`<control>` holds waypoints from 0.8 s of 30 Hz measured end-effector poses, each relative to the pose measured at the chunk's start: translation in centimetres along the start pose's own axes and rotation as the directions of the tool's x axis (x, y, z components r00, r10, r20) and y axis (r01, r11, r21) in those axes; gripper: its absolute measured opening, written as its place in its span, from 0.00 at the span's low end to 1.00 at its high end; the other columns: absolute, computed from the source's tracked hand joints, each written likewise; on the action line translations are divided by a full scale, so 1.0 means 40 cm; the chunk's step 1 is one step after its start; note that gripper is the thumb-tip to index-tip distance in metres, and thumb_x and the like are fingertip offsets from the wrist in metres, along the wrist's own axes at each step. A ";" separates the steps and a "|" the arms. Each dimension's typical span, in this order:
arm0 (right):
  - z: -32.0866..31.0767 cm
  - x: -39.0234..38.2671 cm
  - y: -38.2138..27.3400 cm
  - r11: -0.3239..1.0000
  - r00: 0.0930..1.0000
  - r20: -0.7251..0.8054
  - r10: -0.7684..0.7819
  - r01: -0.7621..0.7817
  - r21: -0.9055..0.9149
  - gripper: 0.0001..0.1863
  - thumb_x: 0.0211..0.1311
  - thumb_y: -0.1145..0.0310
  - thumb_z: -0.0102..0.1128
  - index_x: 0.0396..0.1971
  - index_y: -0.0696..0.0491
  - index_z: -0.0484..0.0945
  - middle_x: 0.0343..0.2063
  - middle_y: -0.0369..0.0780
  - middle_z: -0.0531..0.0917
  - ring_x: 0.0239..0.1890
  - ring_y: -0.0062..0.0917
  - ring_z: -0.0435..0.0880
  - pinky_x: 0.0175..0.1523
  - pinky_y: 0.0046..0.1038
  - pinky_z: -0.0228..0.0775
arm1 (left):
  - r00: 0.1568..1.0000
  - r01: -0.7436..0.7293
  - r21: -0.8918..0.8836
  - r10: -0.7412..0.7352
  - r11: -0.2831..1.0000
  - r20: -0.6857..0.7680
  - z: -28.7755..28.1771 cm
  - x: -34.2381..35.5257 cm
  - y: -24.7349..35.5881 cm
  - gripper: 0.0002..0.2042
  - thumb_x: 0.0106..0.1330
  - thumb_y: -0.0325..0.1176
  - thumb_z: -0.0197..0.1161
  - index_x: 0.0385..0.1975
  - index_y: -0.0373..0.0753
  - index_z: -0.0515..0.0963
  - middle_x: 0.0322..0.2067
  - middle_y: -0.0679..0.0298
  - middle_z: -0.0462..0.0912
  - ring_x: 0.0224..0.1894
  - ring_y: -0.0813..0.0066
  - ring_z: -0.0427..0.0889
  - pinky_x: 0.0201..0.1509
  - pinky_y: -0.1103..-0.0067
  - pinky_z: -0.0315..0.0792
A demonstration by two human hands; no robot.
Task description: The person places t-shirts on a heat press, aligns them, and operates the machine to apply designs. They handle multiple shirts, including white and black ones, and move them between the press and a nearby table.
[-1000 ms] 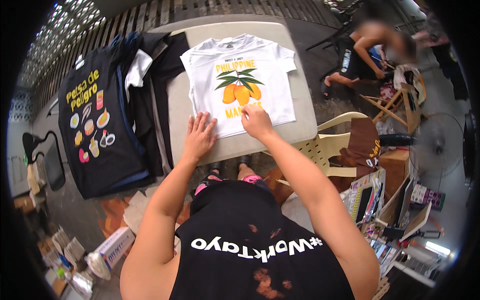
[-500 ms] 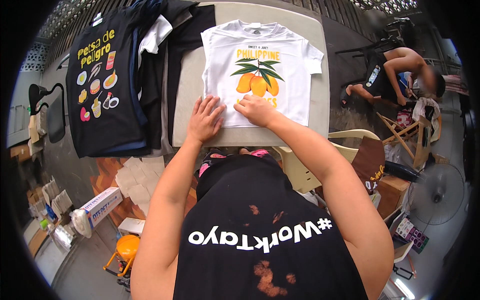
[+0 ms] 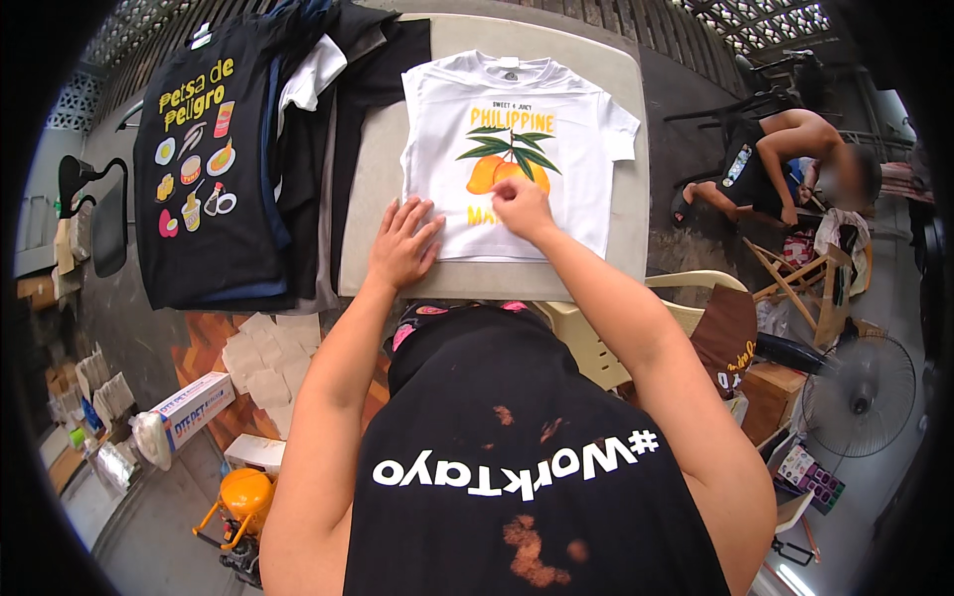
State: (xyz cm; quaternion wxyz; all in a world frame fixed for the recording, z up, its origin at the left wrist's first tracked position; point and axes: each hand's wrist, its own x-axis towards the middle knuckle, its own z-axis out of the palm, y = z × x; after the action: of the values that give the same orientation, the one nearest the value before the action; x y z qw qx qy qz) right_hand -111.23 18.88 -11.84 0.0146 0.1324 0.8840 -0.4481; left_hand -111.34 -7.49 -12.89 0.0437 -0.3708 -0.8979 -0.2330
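A small white T-shirt lies spread on the pale table, its neck at the far side. Its front carries a print of yellow mangoes with green leaves and yellow lettering. My left hand rests flat at the shirt's lower left corner, fingers apart, partly on the cloth and partly on the tabletop. Over the lower part of the print is my right hand, its fingers curled together. It covers part of the mangoes and lettering. Whether anything is pinched in those fingers is hidden.
A pile of dark T-shirts overhangs the table's left side. Near its right corner stands a cream plastic chair with brown cloth on it. A person crouches at the right, beyond a standing fan. An orange machine sits lower left.
My right hand has shifted slightly right, uncovering some lower lettering and covering more of the mangoes. My left hand stays at the shirt's corner. The view has tilted a little.
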 end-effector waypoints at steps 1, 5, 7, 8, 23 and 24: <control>-0.014 0.031 0.031 0.997 0.995 -0.063 0.075 -0.073 0.031 0.07 0.53 0.71 0.62 0.33 0.54 0.83 0.29 0.42 0.87 0.34 0.30 0.87 0.43 0.31 0.80 | 1.000 0.002 -0.003 -0.002 1.000 0.007 0.006 -0.005 0.001 0.19 0.61 0.40 0.63 0.54 0.50 0.79 0.63 0.62 0.72 0.70 0.60 0.64 0.76 0.55 0.48; -0.160 0.168 0.137 0.865 0.862 -0.231 0.451 -0.359 0.350 0.09 0.54 0.75 0.60 0.36 0.57 0.81 0.27 0.41 0.84 0.30 0.26 0.86 0.35 0.28 0.80 | 0.998 0.043 0.011 -0.043 0.999 0.039 0.009 -0.029 0.008 0.21 0.61 0.39 0.63 0.56 0.52 0.78 0.65 0.61 0.69 0.72 0.61 0.61 0.75 0.45 0.36; -0.312 0.209 0.133 0.821 0.784 -0.312 0.536 -0.399 0.409 0.09 0.56 0.77 0.58 0.38 0.59 0.79 0.27 0.43 0.82 0.29 0.28 0.86 0.31 0.28 0.81 | 0.995 0.089 0.025 -0.090 0.996 0.047 -0.001 -0.044 0.030 0.22 0.61 0.39 0.64 0.57 0.52 0.77 0.66 0.62 0.69 0.72 0.61 0.61 0.74 0.43 0.35; -0.378 0.216 0.140 0.831 0.743 -0.384 0.548 -0.430 0.354 0.09 0.56 0.76 0.58 0.37 0.58 0.79 0.28 0.44 0.84 0.30 0.30 0.87 0.34 0.31 0.81 | 0.992 0.108 0.032 -0.110 0.994 0.055 -0.007 -0.049 0.038 0.22 0.61 0.39 0.64 0.57 0.52 0.77 0.66 0.62 0.69 0.72 0.61 0.60 0.74 0.42 0.35; -0.069 -0.080 -0.029 0.400 0.606 0.442 -0.662 0.784 -0.475 0.15 0.51 0.70 0.62 0.41 0.50 0.79 0.29 0.38 0.80 0.38 0.37 0.82 0.42 0.38 0.74 | 0.989 0.130 -0.063 -0.125 0.989 0.078 0.003 0.026 0.063 0.24 0.61 0.36 0.64 0.58 0.41 0.72 0.62 0.58 0.69 0.71 0.57 0.59 0.76 0.54 0.44; -0.068 -0.076 -0.029 0.385 0.598 0.469 -0.649 0.791 -0.475 0.14 0.52 0.70 0.62 0.42 0.50 0.79 0.29 0.38 0.81 0.37 0.37 0.82 0.41 0.38 0.75 | 0.989 0.128 -0.045 -0.125 0.991 0.074 0.005 0.017 0.063 0.24 0.61 0.36 0.64 0.58 0.41 0.72 0.62 0.58 0.69 0.71 0.57 0.60 0.76 0.55 0.45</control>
State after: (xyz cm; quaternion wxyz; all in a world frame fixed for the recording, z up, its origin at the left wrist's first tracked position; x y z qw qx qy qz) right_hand -108.32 19.72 -8.87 -0.0465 -0.3276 0.9396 -0.0876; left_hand -110.09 -5.40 -11.92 -0.0124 -0.3221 -0.9146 -0.2441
